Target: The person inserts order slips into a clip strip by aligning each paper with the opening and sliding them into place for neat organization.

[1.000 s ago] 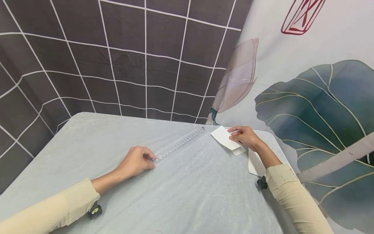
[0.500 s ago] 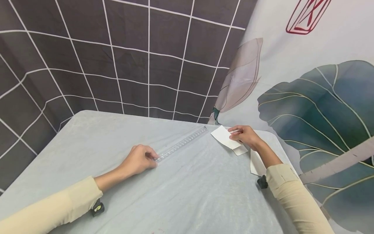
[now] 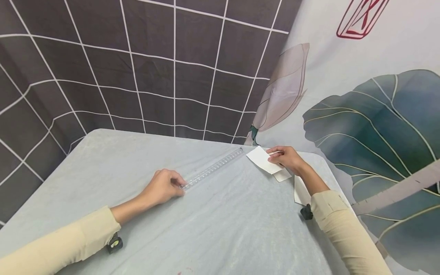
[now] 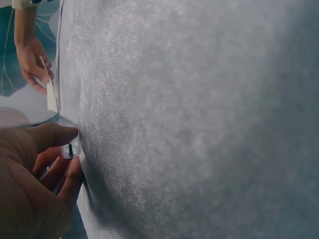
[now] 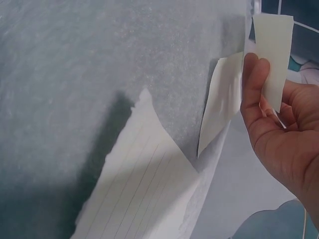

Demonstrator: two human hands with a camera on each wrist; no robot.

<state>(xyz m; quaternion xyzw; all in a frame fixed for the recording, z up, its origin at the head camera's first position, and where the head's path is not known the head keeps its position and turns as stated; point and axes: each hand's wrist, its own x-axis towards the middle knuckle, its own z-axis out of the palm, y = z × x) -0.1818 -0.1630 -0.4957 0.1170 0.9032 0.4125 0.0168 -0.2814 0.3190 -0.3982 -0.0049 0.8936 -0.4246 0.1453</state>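
A long clear plastic strip (image 3: 214, 167), with a row of repeated ridges, lies slantwise on the table; its exact kind cannot be told. My left hand (image 3: 164, 188) pinches its near end between thumb and fingers; that end (image 4: 70, 151) looks square in the left wrist view. At the table's back right, my right hand (image 3: 288, 159) holds a small white piece of paper (image 5: 274, 55) between fingers and thumb. Just beneath it, a second paper piece (image 5: 222, 94) lies on the table. Below the right wrist is a torn, lined paper piece (image 5: 142, 184).
Grey cloth covers the table (image 3: 220, 225). A dark curtain with white grid lines (image 3: 148, 76) hangs behind the back edge. On the right, a white hanging with a large printed leaf (image 3: 371, 126) borders the table. Black cameras (image 3: 115, 243) sit at both cuffs.
The view shifted slightly between the first two frames. Since half a second ago, the right hand and its paper have moved very slightly left; the left hand keeps its pinch on the strip.
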